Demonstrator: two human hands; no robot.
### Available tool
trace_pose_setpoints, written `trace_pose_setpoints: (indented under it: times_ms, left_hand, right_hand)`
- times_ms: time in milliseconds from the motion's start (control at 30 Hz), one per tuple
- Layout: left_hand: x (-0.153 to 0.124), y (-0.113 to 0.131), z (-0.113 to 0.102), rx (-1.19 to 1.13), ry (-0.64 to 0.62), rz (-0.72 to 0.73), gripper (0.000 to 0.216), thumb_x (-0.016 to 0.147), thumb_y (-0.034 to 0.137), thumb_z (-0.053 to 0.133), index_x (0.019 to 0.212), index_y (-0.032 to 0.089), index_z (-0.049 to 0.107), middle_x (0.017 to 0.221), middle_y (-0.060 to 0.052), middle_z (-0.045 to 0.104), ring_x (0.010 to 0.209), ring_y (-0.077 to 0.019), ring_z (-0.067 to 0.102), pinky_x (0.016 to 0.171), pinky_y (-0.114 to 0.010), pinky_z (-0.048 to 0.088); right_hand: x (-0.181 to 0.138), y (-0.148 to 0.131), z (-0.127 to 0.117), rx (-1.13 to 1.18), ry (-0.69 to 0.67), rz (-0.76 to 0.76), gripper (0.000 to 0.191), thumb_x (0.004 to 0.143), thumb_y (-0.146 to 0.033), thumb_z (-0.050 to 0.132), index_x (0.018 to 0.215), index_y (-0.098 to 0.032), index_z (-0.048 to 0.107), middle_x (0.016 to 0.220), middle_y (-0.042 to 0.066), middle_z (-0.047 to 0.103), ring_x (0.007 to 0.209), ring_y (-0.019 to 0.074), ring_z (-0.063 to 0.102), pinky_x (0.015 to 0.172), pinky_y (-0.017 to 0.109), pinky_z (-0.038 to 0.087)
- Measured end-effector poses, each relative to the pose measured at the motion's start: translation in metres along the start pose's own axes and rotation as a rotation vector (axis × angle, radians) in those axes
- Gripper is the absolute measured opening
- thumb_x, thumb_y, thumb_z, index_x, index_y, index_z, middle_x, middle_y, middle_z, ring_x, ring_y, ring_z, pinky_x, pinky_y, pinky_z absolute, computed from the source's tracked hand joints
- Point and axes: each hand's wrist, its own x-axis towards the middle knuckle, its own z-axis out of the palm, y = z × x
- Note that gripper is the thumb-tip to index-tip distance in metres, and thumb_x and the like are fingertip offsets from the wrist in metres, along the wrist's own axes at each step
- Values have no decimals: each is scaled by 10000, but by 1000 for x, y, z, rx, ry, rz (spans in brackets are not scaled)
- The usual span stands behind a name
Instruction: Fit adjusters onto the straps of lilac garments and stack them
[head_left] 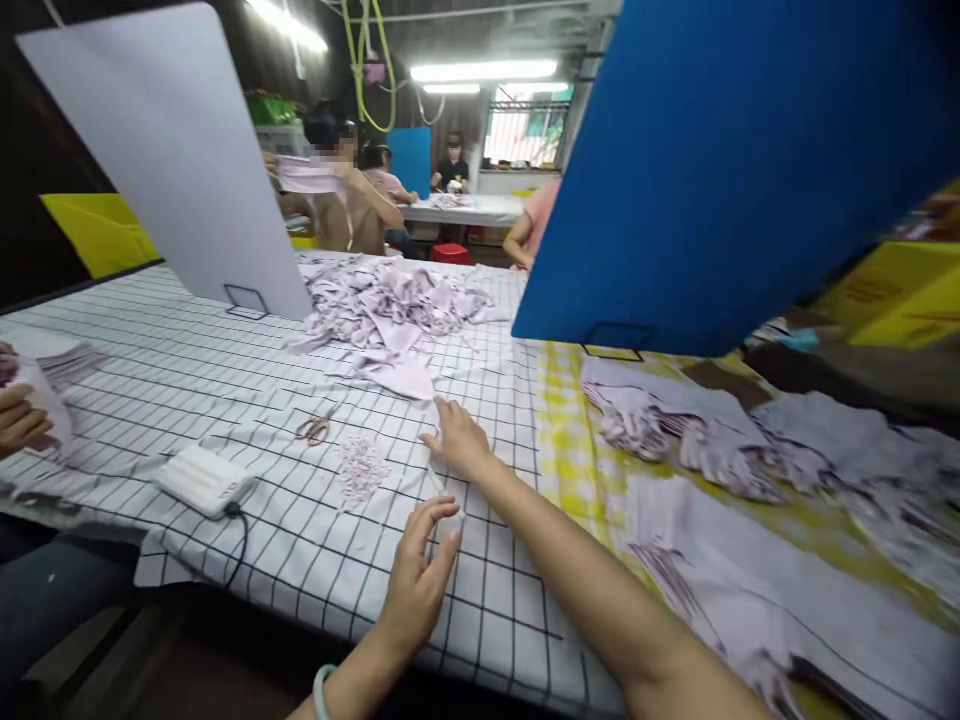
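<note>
My right hand (pixel 459 442) reaches forward over the white checked tablecloth (pixel 187 370), fingers stretched toward a pale lilac fabric piece (pixel 409 378) at the near edge of a heap of similar pieces (pixel 394 300). My left hand (pixel 418 580) rests nearer the table's front edge with fingers loosely apart, holding nothing I can make out; a thin pale strip (pixel 442 495) lies between the two hands. A small pile of tiny pale bits (pixel 360 468) lies left of my right hand.
Scissors (pixel 315 428) and a white power pack (pixel 204 480) with a cable lie to the left. A white board (pixel 165 150) and a blue board (pixel 720 170) stand upright. Stacked lilac pieces (pixel 675 430) cover the yellow cloth at right. Another person's hand (pixel 19 420) holds fabric at far left; more people work behind.
</note>
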Motion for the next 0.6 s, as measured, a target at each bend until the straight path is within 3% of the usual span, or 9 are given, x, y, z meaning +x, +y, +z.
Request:
trace_pose_setpoints:
  times_ms: [67, 167, 300, 367, 467, 533, 600]
  left_hand:
    - [17, -9, -18, 20, 38, -18, 278, 961, 355, 502, 1203, 276, 613, 1346, -118, 575, 1327, -279, 500, 1145, -497, 379]
    - [68, -24, -41, 246, 69, 64, 381, 890, 267, 559, 1270, 237, 580, 1406, -146, 533, 1375, -309, 457, 1155, -530, 365]
    - [166, -26, -68, 573, 194, 170, 596, 728, 101, 643, 1314, 148, 549, 1513, -213, 417, 1479, -402, 266, 1181, -638, 256]
    - [204, -11, -75, 622, 183, 170, 503, 692, 63, 659, 1183, 171, 635, 1482, -190, 463, 1479, -413, 255, 1177, -648, 247]
    - [217, 34, -77, 387, -84, 213, 94, 776, 145, 647, 854, 183, 685, 1158, -131, 667, 1223, -320, 567, 1081, -548, 426]
    - [196, 70, -77, 47, -373, 148, 106, 844, 279, 652, 848, 177, 677, 906, -84, 687, 923, -246, 667, 883, -451, 545]
    - [166, 97, -75, -209, -629, 17, 172, 810, 315, 724, 881, 165, 679, 791, -58, 669, 741, -198, 651, 723, -368, 551]
  right_hand:
    - [38, -18, 13, 23, 35, 29, 547, 841, -288, 647, 1349, -141, 507, 1359, 224, 529, 1235, 365, 504, 988, 496, 433]
    - [70, -22, 12, 105, 58, 44, 229, 834, -161, 566, 1056, -159, 622, 1150, 188, 627, 1164, 321, 538, 972, 467, 429]
    - [59, -9, -23, 262, 111, 43, 108, 857, -214, 453, 885, -208, 557, 908, 80, 647, 900, 230, 604, 822, 377, 500]
    - [34, -2, -57, 398, 131, 47, 125, 865, -282, 418, 882, -221, 526, 832, 37, 632, 772, 196, 604, 690, 322, 510]
    - [-19, 7, -123, 846, 203, 52, 108, 814, -338, 499, 821, -235, 534, 732, 1, 584, 656, 162, 569, 562, 264, 460]
    - [-58, 16, -161, 1056, 316, 97, 91, 780, -336, 563, 795, -247, 569, 719, -8, 569, 651, 154, 559, 572, 259, 466]
    - [-93, 31, -182, 1118, 403, 199, 90, 752, -328, 598, 794, -250, 608, 721, -9, 578, 657, 155, 563, 586, 263, 481]
